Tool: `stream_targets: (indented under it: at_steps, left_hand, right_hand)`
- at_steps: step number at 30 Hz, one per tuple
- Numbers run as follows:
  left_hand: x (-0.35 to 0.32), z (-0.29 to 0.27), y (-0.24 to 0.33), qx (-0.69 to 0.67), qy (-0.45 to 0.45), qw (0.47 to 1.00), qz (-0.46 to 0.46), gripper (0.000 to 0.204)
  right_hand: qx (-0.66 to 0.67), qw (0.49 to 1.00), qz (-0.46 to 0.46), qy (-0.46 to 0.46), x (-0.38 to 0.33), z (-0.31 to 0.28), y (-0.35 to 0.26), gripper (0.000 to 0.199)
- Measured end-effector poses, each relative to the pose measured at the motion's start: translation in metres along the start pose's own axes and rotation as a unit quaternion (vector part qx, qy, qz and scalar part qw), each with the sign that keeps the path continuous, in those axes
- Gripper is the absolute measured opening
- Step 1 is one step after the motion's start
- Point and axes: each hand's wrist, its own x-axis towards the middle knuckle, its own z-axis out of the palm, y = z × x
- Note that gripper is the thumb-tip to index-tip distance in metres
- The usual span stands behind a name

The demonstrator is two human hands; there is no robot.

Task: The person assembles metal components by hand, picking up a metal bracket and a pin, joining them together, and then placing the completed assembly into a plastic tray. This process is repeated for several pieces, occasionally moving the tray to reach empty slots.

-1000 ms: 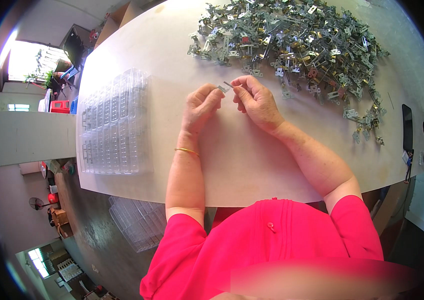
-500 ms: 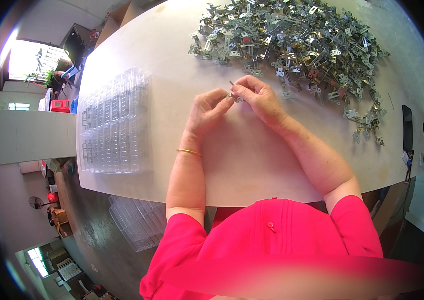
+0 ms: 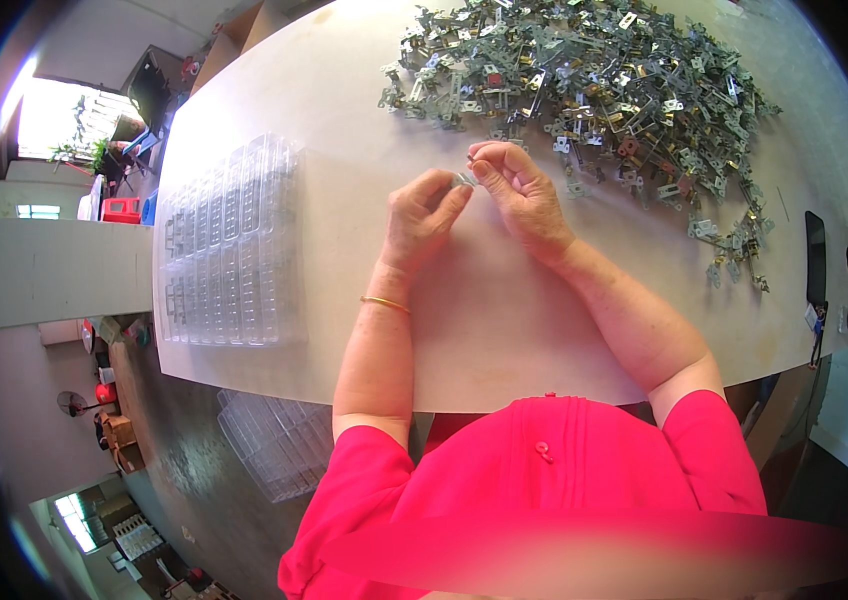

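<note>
Above the middle of the table, my left hand (image 3: 418,218) pinches a small silvery metal piece (image 3: 464,180) between thumb and fingers. Close beside it, my right hand (image 3: 526,208) is closed too, with thumb and forefinger pressed together. A small dark tip (image 3: 471,158) sticks out of that right pinch; its kind is too small to make out. Just beyond both hands lies a large heap of small metal brackets (image 3: 594,85), silvery with some brass-coloured and reddish parts.
Clear plastic compartment trays (image 3: 234,245) lie stacked on the table (image 3: 344,330) at the left. More clear trays (image 3: 274,445) are below the table edge. A black flat object (image 3: 816,255) lies near the right edge, with a thin rod (image 3: 782,203) beside the heap.
My hands have drawn slightly apart: the right has moved up a little, away from the metal piece, which stays in my left fingers. The heap and trays look the same.
</note>
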Motion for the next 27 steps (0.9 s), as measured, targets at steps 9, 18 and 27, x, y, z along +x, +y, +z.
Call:
stream_targets:
  at_steps: [9,18,27]
  left_hand:
    - [0.000,-0.002,0.000,0.084,-0.023,0.994,0.065,0.012]
    - [0.000,-0.007,0.016,-0.139,-0.136,0.977,-0.085,0.031]
    - [0.004,-0.008,0.000,-0.210,-0.090,0.971,-0.068,0.036]
  right_hand:
    - [-0.047,0.995,0.093,-0.007,0.000,-0.003,-0.010,0.010]
    - [-0.002,0.991,0.126,0.042,0.006,-0.007,-0.014,0.016]
    - [-0.138,0.987,-0.019,0.075,0.002,-0.001,-0.007,0.010]
